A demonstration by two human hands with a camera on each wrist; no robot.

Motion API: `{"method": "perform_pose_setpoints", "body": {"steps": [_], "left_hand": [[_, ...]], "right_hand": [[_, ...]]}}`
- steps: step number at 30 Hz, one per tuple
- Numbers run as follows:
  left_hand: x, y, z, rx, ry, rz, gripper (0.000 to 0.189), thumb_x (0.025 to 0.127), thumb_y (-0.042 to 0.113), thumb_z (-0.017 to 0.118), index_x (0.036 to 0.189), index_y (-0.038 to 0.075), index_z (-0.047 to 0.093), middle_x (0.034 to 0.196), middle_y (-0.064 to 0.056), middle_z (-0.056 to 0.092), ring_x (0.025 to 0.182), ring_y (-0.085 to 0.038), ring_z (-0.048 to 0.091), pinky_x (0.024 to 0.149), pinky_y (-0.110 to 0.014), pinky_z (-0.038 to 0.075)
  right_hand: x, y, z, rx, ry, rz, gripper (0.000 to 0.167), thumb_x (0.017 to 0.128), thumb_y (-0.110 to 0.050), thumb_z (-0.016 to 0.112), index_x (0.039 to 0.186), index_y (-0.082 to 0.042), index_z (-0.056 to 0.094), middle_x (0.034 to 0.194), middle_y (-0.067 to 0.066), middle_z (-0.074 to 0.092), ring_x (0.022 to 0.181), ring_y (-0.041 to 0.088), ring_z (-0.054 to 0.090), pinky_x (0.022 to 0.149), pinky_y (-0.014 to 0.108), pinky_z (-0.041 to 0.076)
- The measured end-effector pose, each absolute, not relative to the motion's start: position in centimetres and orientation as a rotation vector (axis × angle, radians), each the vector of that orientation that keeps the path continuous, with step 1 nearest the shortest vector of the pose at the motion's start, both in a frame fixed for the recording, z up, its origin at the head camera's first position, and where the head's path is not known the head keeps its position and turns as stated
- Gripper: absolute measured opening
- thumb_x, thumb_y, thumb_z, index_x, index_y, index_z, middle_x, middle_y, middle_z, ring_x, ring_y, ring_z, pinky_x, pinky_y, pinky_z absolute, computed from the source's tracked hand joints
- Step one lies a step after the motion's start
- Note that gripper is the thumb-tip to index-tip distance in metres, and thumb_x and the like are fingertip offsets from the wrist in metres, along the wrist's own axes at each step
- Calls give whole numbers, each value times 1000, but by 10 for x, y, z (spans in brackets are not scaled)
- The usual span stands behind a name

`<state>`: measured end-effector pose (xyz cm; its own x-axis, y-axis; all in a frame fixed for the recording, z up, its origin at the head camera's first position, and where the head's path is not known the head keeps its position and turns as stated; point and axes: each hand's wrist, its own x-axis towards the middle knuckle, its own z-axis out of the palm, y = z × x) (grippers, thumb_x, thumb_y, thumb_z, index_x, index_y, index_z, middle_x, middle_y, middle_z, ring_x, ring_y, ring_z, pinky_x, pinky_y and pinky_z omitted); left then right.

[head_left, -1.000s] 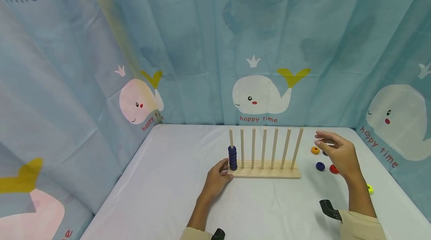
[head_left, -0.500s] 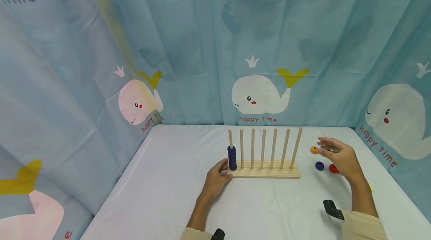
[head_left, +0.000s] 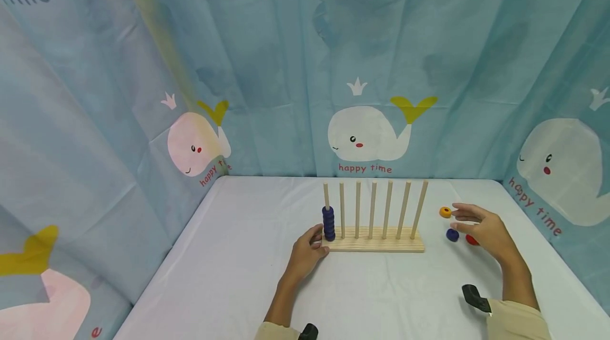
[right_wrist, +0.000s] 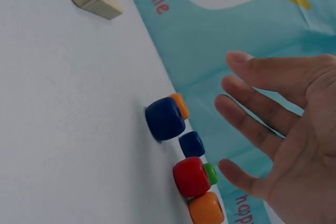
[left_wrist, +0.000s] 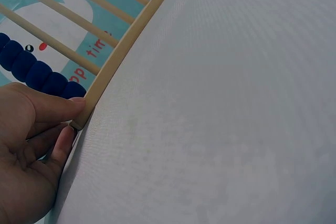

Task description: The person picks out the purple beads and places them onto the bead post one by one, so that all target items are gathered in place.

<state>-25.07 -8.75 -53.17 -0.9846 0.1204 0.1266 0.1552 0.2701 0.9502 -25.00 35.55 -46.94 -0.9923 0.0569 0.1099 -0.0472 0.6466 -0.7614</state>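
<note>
A wooden peg stand (head_left: 376, 245) with a row of upright pegs sits mid-table. Several dark blue beads (head_left: 328, 223) are stacked on its leftmost peg. My left hand (head_left: 305, 258) grips the left end of the base, thumb and fingers on its corner (left_wrist: 84, 111) in the left wrist view. Over the loose beads to the right hovers my right hand (head_left: 493, 234), fingers apart and holding nothing. Close to its fingertips are an orange bead (head_left: 445, 212), a blue bead (head_left: 452, 235) and a partly hidden red bead (head_left: 472, 240).
The right wrist view also has a farther blue bead (right_wrist: 192, 144), a green bead (right_wrist: 211, 173) behind the red one, and another orange bead (right_wrist: 207, 209). A white cloth covers the table (head_left: 238, 255). A blue whale-print curtain (head_left: 276, 133) hangs behind.
My right hand has come down and slightly to the right, closer to the loose beads, and now hides the yellow bead. The left hand stays on the peg stand.
</note>
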Motion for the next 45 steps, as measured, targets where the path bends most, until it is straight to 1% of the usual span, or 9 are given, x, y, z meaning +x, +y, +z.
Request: {"method": "perform_pose_setpoints", "body": {"steps": [3, 6, 9, 11, 15, 20, 28, 37, 45], "left_hand": [[-251, -87, -532, -257, -2505, -1846, 62, 83, 3, 72, 141, 11, 51, 129, -11, 58, 117, -23, 57, 94, -29, 50], [-251, -87, -532, -249, -2519, -1836, 62, 83, 3, 71, 141, 11, 51, 129, -9, 59, 116, -21, 57, 94, -27, 50], [-251, -88, -532, -257, -2515, -1831, 62, 83, 2, 71, 141, 10, 51, 128, -10, 59, 116, -22, 57, 94, -28, 51], [-251, -88, -532, -257, -2515, -1832, 62, 83, 3, 71, 141, 10, 51, 128, -10, 59, 116, -22, 57, 94, -29, 50], [-250, -88, -532, -263, -2509, -1833, 62, 84, 3, 72, 141, 11, 51, 129, -11, 58, 117, -23, 57, 96, -31, 50], [-251, -87, -532, -266, -2504, -1835, 62, 83, 2, 72, 141, 11, 51, 130, -11, 58, 117, -24, 56, 97, -34, 49], [-251, -88, -532, -254, -2530, -1811, 61, 84, 4, 72, 141, 13, 51, 129, -10, 59, 115, -22, 57, 95, -33, 50], [-248, -88, -528, -264, -2510, -1829, 61, 83, 3, 72, 140, 12, 51, 129, -11, 59, 115, -24, 57, 96, -36, 49], [-251, -88, -532, -250, -2534, -1799, 62, 84, 6, 72, 141, 13, 51, 127, -10, 60, 114, -21, 58, 95, -32, 50]], "right_hand": [[-248, 357, -472, -5, -2775, 1271, 66, 92, -34, 67, 144, -2, 43, 131, 27, 54, 122, 49, 46, 90, 63, 47], [-246, 359, -473, -11, -2811, 1269, 66, 91, -31, 69, 145, -3, 43, 133, 26, 53, 121, 47, 47, 82, 48, 55], [-246, 359, -473, -19, -2841, 1275, 67, 89, -28, 71, 144, -2, 43, 133, 27, 53, 120, 46, 48, 75, 32, 54], [-246, 359, -473, -25, -2862, 1269, 67, 88, -27, 72, 143, -1, 44, 132, 28, 53, 120, 46, 48, 73, 30, 53], [-247, 361, -475, -33, -2909, 1254, 66, 86, -23, 73, 141, 2, 45, 132, 30, 52, 119, 49, 46, 79, 45, 54], [-251, 363, -480, -20, -2959, 1197, 61, 84, -21, 74, 136, 1, 50, 130, 29, 54, 119, 51, 45, 86, 64, 45], [-251, 366, -485, 11, -2978, 1111, 59, 83, -21, 76, 134, 0, 55, 120, 25, 61, 104, 40, 54, 78, 48, 50], [-253, 366, -489, -5, -2990, 1069, 55, 84, -21, 76, 131, 0, 58, 120, 26, 60, 107, 43, 53, 82, 57, 49], [-254, 367, -491, -52, -2994, 1096, 57, 86, -33, 73, 131, -1, 58, 124, 29, 57, 112, 47, 50, 83, 59, 48]]}}
